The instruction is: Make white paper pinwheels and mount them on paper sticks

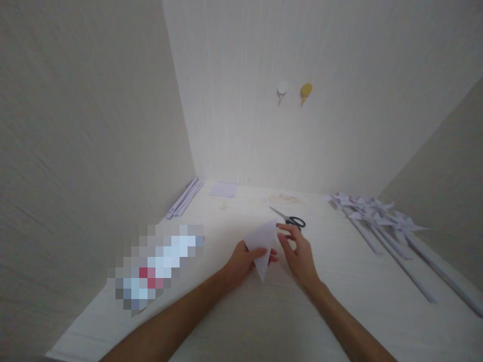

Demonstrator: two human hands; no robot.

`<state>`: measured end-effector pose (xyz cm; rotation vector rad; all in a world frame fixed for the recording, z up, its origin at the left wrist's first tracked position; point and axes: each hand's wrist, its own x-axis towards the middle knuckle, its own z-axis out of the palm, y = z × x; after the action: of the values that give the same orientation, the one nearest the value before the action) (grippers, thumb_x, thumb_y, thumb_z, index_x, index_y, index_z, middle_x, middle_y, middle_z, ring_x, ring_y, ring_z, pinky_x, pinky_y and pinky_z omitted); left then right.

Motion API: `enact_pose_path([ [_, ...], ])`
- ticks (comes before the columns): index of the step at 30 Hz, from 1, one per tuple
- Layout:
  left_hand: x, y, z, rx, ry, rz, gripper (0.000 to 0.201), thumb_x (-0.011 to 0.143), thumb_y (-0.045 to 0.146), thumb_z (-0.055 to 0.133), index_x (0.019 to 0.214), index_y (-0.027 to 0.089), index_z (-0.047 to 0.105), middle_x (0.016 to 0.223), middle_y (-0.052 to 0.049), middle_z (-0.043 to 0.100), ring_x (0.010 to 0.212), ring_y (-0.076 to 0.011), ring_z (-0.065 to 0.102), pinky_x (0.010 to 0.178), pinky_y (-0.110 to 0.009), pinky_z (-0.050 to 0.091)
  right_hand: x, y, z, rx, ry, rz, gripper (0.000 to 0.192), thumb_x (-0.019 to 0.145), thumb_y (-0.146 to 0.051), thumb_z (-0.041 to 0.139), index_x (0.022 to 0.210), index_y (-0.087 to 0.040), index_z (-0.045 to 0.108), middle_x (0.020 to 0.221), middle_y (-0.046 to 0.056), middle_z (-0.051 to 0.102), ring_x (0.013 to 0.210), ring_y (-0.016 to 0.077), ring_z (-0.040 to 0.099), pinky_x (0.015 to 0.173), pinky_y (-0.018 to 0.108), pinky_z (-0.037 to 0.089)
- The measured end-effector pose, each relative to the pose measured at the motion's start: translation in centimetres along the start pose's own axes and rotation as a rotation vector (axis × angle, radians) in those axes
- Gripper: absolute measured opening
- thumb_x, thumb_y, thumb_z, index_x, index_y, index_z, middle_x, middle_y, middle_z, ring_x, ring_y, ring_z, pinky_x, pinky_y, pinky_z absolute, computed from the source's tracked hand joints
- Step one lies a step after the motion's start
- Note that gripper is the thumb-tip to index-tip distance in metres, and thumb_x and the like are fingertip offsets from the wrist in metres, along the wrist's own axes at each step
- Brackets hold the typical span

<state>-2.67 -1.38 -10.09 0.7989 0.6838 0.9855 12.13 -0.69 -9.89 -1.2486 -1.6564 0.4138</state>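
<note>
My left hand [245,259] is closed on a folded piece of white paper [262,241], with the thumb across its front and the fingers behind. The paper has a pointed lower end and stands tilted above the table. At its upper right corner is my right hand [298,251], fingers bent and thumb apart from the index finger. The right index fingertip is at the paper's edge; whether it touches I cannot tell. Just beyond the right hand lie scissors [289,218] with black handles, their blades toward the back left.
Several white paper pinwheels [377,213] on sticks lie at the right. Rolled paper sticks [184,198] and flat paper [224,189] lie at the back left. A pixelated object [162,266] is at the left. Two hooks, one white [282,89], one yellow [306,91], hang on the back wall.
</note>
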Motion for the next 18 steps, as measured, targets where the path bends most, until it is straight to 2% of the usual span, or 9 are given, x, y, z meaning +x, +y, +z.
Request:
enact_pose_path([
  [1,0.0,0.0,-0.2,0.018,0.003,0.000,0.027,0.061,0.021,0.065,0.084,0.008,0.058,0.074,-0.008,0.065,0.057,-0.0137,0.059,0.057,-0.025,0.044,1.0,0.8,-0.7,-0.130,0.062,0.009,0.015,0.079,-0.024,0.041,0.087,-0.017,0.051,0.093,0.009,0.056,0.087,0.0198,0.050,0.071,0.031,0.042],
  [2,0.1,0.0,-0.3,0.041,0.003,0.005,0.027,0.062,0.022,0.064,0.083,0.008,0.057,0.074,-0.008,0.064,0.053,-0.0124,0.058,0.053,-0.024,0.043,2.1,1.7,-1.5,-0.291,0.066,0.038,0.013,0.077,-0.022,0.044,0.081,-0.016,0.054,0.087,0.009,0.057,0.084,0.0205,0.050,0.072,0.032,0.041],
  [4,0.2,0.1,-0.6,0.074,-0.004,0.031,0.027,0.062,0.022,0.062,0.085,0.009,0.055,0.074,-0.007,0.064,0.046,-0.0095,0.055,0.046,-0.022,0.041,3.9,3.4,-2.8,-0.602,-0.021,0.128,0.013,0.073,-0.021,0.048,0.080,-0.015,0.057,0.087,0.009,0.057,0.086,0.0221,0.047,0.077,0.033,0.037],
  [5,0.2,0.1,-0.8,0.085,-0.008,0.040,0.028,0.063,0.022,0.062,0.086,0.010,0.054,0.072,-0.006,0.064,0.044,-0.0086,0.053,0.045,-0.021,0.040,4.6,4.0,-3.3,-0.641,-0.038,0.155,0.013,0.072,-0.020,0.049,0.079,-0.014,0.059,0.087,0.011,0.057,0.087,0.0237,0.047,0.077,0.034,0.036],
  [8,0.3,0.0,-0.9,0.118,-0.020,0.044,0.032,0.063,0.024,0.061,0.091,0.011,0.051,0.069,-0.004,0.063,0.043,-0.0077,0.052,0.043,-0.020,0.039,5.8,5.4,-3.9,-0.675,-0.077,0.207,0.014,0.069,-0.022,0.054,0.076,-0.013,0.060,0.082,0.013,0.058,0.082,0.0260,0.048,0.068,0.034,0.037],
  [11,0.3,0.0,-0.9,0.144,-0.013,0.039,0.032,0.063,0.024,0.061,0.090,0.011,0.051,0.069,-0.004,0.063,0.044,-0.0080,0.053,0.043,-0.019,0.038,6.0,6.1,-3.6,-0.657,-0.127,0.260,0.010,0.066,-0.020,0.056,0.071,-0.014,0.061,0.077,0.011,0.059,0.075,0.0233,0.051,0.061,0.030,0.036],
  [18,0.1,0.2,-0.7,0.200,0.070,0.005,0.017,0.060,0.025,0.063,0.067,0.009,0.058,0.062,-0.003,0.060,0.047,-0.0052,0.048,0.046,-0.018,0.036,6.4,6.7,-2.9,-0.522,-0.137,0.377,0.005,0.064,-0.015,0.056,0.059,-0.015,0.058,0.068,0.011,0.060,0.072,0.0216,0.055,0.060,0.028,0.033],
])
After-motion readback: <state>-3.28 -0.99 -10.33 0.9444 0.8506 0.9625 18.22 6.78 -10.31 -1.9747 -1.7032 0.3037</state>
